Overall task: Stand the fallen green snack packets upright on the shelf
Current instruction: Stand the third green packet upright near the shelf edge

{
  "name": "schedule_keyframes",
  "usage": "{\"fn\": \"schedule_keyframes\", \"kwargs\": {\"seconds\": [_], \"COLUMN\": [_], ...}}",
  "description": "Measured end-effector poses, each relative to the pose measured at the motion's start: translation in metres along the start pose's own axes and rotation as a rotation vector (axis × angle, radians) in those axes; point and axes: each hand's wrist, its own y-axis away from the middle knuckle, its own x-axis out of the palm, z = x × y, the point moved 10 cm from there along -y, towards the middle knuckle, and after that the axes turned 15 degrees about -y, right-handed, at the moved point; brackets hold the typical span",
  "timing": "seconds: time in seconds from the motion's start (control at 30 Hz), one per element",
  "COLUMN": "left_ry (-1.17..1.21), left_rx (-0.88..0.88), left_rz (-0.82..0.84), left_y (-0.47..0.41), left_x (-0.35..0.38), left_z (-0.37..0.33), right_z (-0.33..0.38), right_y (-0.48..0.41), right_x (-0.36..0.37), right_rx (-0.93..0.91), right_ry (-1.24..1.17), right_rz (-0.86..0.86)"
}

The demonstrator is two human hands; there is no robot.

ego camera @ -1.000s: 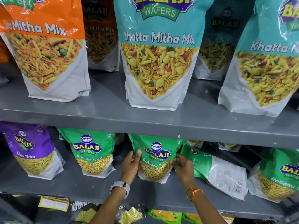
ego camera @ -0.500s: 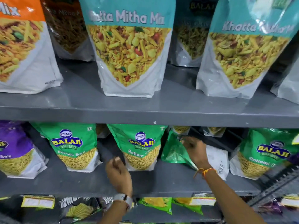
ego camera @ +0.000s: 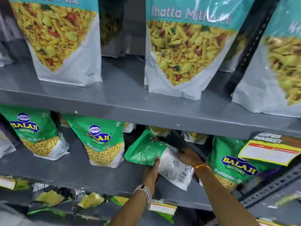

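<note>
A fallen green snack packet [ego camera: 146, 152] lies tilted on the middle grey shelf [ego camera: 78, 168], back side up, with its white barcode end toward the shelf's front. My left hand [ego camera: 151, 170] grips its lower left edge. My right hand [ego camera: 190, 156] holds its right side from behind, fingers partly hidden. Upright green packets stand to the left [ego camera: 99, 144] and far left [ego camera: 34, 132], and another stands at the right [ego camera: 234, 162].
Large teal Khatta Mitha Mix pouches [ego camera: 184, 51] fill the upper shelf [ego camera: 130, 103]. A yellow price tag [ego camera: 268, 150] hangs at the right. More packets stand at the back of the middle shelf. Chip packets [ego camera: 50, 198] lie on the shelf below.
The view has shifted right and closer. My left hand left the centre upright packet and took the fallen packet's left edge. My right hand moved down along its right side.
</note>
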Motion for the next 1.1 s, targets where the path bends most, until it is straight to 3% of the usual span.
{"fn": "schedule_keyframes", "kwargs": {"seconds": [0.1,0.2,0.5,0.63,0.77,0.97,1.1], "left_ry": [0.066,0.060,-0.117,-0.212,-0.376,-0.237,-0.253], "left_rx": [-0.021,0.036,0.470,0.564,0.656,0.465,0.308], "left_rz": [-0.006,0.034,-0.088,-0.068,-0.040,0.060,0.092], "left_y": [0.004,0.014,0.015,0.012,0.018,0.002,-0.022], "left_x": [0.006,0.008,-0.025,-0.028,-0.027,-0.041,-0.043], "left_z": [0.010,0.009,-0.065,-0.090,-0.090,-0.076,-0.069], "right_z": [-0.006,-0.013,-0.034,-0.018,0.008,0.033,0.034], "right_y": [0.008,0.022,0.041,0.035,0.043,0.091,0.109], "right_x": [-0.005,-0.012,-0.012,-0.012,0.002,0.036,0.057], "right_rx": [-0.042,-0.087,-0.003,-0.068,-0.131,-0.249,-0.074], "right_ry": [-0.020,-0.188,-0.879,-0.789,-0.755,-0.858,-0.774], "right_rz": [-0.052,-0.151,-0.320,-0.369,-0.282,-0.262,-0.452]}}
